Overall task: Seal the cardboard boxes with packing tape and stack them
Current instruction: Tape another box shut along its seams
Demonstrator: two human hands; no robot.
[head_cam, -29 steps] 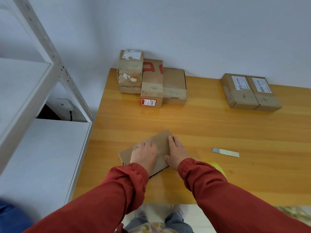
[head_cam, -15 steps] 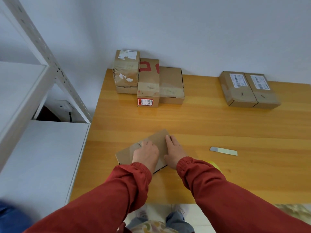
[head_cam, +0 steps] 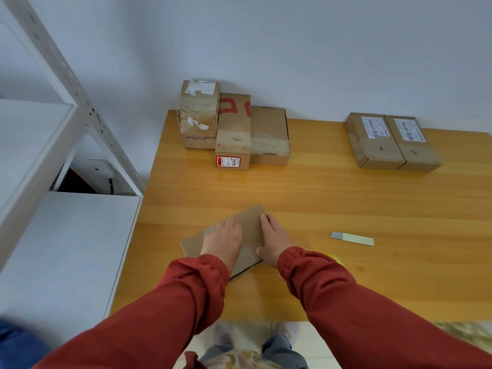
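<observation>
Cardboard: flat brown box (head_cam: 250, 221), beneath the grip.
L hand (head_cam: 222, 239): fingers flat, pressing box top.
R hand (head_cam: 274, 239): fingers straight, along rt edge.

Left hand (head_cam: 222, 239) and right hand (head_cam: 274, 239) lie palm-down, close together, fingers (head_cam: 267, 219) seemingly straight.

bench (head_cam: 332, 198): wood, varnished, smooth and glossy | flat box (head_cam: 249, 222): plain brown cardboard, matt | back boxes (head_cam: 199, 113): cardboard under shiny clear tape — torn white paper labels | right boxes (head_cam: 372, 147): matt cardboard, paper labels | strip (head_cam: 351, 238): grey, dull metallic sheen | shelf rack (head_cam: 89, 110): white painted metal, matt | sleeves (head_cam: 332, 288): red cloth, matt, creased
</observation>
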